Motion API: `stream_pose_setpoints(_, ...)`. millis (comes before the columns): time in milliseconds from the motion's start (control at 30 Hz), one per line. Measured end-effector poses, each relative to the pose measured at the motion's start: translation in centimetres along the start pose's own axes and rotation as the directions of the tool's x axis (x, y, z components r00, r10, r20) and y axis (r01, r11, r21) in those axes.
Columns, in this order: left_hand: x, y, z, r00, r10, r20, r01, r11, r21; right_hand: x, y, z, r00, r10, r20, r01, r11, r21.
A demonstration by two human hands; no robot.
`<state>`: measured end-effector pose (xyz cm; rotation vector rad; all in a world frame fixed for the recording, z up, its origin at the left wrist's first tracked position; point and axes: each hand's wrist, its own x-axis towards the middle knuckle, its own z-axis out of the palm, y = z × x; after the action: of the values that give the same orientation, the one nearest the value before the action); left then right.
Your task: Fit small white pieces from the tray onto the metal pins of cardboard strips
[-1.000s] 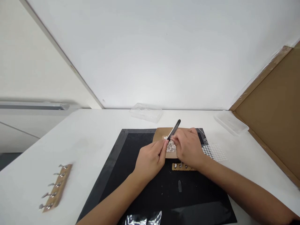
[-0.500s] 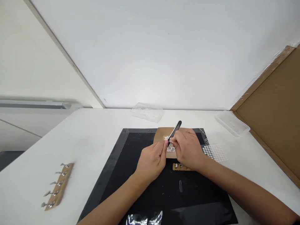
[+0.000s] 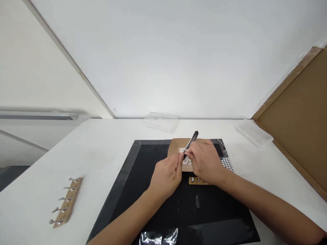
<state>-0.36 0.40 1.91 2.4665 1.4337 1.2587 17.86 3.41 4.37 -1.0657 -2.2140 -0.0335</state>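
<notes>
My left hand (image 3: 167, 173) and my right hand (image 3: 206, 161) meet over a brown sheet (image 3: 175, 145). The right fingers are closed round a slim black tool (image 3: 193, 137) with a pale edge, which slants up and away. My left thumb and forefinger pinch together at its lower end; anything between them is too small to make out. Small white pieces (image 3: 187, 160) lie on the sheet under the fingertips. Just below, a short wooden strip with metal fittings (image 3: 195, 181) is partly covered by my right hand. A clear nail-shaped piece (image 3: 197, 201) lies on the black mat (image 3: 143, 190).
A wooden strip with several metal stems (image 3: 67, 203) stands on the white table (image 3: 102, 153) at left. Clear plastic boxes (image 3: 160, 123) (image 3: 253, 133) lie at the back. A dotted white sheet (image 3: 236, 165) is beside my right wrist. Cardboard (image 3: 298, 112) stands at right.
The view has shifted slightly, so the wooden strip at left appears a little further right. Both hands keep nearly the same pose around the black tool.
</notes>
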Motion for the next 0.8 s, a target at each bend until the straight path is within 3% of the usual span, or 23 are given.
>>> stream_pose_setpoints(100,-0.1,0.0,0.1,1.000,-0.005,0.000,0.005,1.000,0.008,-0.1,0.2,0.1,0.992,0.119,-0.052,-0.122,0.990,-0.068)
stream_pose_setpoints(233,-0.1,-0.2,-0.1,1.000,0.007,0.023,-0.008,0.998,0.057,-0.4,0.2,-0.1,0.997,0.063,0.037,-0.062,0.998,-0.022)
stream_pose_setpoints(300,0.0,-0.5,-0.3,1.000,-0.006,0.025,0.003,0.993,0.121,-0.3,0.2,-0.5,0.998,0.067,-0.002,-0.067,0.997,-0.026)
stream_pose_setpoints(467,1.0,-2.2,-1.2,0.979,-0.190,-0.068,0.201,0.889,0.412,-0.2,0.1,-1.5,0.993,0.087,-0.080,-0.090,0.996,-0.029)
stream_pose_setpoints(633,2.2,-3.1,-2.1,0.882,-0.470,0.031,0.354,0.705,0.614,-0.9,-0.2,-2.3,0.991,0.115,-0.069,-0.117,0.993,-0.013)
stream_pose_setpoints(800,2.0,-3.3,-2.1,0.793,-0.586,0.169,0.370,0.682,0.630,-2.4,0.1,-3.4,0.990,0.125,-0.060,-0.126,0.992,-0.020)
